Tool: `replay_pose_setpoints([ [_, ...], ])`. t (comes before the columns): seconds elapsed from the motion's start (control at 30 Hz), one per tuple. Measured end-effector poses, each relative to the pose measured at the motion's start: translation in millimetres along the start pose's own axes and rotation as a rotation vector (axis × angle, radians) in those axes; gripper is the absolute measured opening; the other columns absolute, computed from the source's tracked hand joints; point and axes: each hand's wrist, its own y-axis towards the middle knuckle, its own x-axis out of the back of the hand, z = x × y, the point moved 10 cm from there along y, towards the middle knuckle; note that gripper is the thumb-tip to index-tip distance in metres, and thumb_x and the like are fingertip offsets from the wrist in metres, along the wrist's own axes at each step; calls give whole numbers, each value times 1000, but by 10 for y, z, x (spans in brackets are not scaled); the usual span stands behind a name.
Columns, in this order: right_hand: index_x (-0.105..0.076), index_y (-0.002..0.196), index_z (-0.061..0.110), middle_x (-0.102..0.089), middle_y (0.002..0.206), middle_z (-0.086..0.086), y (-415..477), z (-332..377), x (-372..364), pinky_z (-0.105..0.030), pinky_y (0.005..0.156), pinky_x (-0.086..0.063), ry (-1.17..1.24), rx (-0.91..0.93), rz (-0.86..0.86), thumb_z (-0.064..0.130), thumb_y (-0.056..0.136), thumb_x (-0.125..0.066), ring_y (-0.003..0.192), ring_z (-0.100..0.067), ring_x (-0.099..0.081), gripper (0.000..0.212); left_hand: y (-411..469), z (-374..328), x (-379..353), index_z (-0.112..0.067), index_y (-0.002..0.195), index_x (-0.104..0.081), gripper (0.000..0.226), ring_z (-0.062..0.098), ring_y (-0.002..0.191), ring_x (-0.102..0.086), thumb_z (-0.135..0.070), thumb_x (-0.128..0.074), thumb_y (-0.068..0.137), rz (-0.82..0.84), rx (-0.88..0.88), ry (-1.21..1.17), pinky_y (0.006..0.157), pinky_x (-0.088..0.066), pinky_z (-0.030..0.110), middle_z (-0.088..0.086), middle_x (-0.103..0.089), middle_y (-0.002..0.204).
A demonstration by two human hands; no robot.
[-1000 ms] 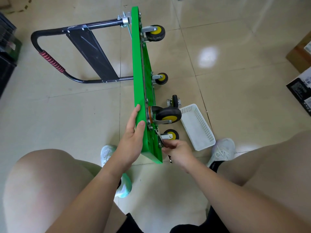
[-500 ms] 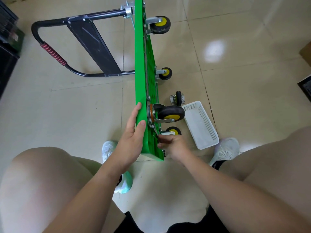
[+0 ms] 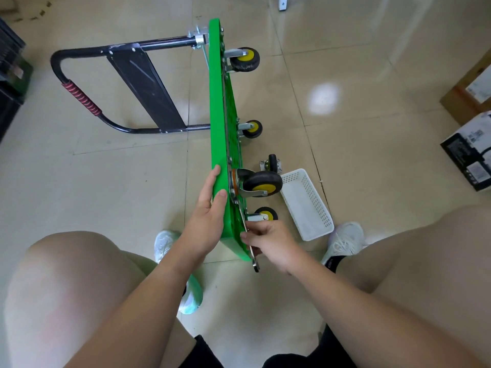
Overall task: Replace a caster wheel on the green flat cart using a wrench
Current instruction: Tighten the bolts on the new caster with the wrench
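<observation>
Wrench [image 3: 254, 259] has swung downward, clasped in the grip of right hand [image 3: 269, 241]; left hand [image 3: 207, 219] stays flat on green cart [image 3: 218, 102].

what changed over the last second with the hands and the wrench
The right hand, gripping the wrench, rose along the green cart's underside half a second ago. It then swung back down toward the person, so the wrench's tail shows below the fingers again. The left hand stays flat on the cart's edge. The loose caster and white basket have not moved.
</observation>
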Motion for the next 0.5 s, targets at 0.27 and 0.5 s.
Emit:
replay_pose_setpoints([
  [0.27, -69, 99, -6, -65, 70, -9, -175, 37, -118, -26, 50, -52, 184, -196, 60, 5, 89, -72, 51, -17, -60, 15, -22, -28, -15, -56, 155, -31, 49, -2, 147, -37, -31, -38, 112, -2, 4, 6, 127, -27, 38, -23, -39, 159],
  [0.5, -77, 97, 6, -69, 75, -13, -236, -188, 97, -29, 58, -55, -7, -169, -30, 4, 86, -76, 57, -24, -62, 11, -25, -41, -27, -77, 137, -36, 48, 12, 145, -46, -53, -42, 96, -11, 29, -22, 122, -36, 48, -22, -46, 156],
])
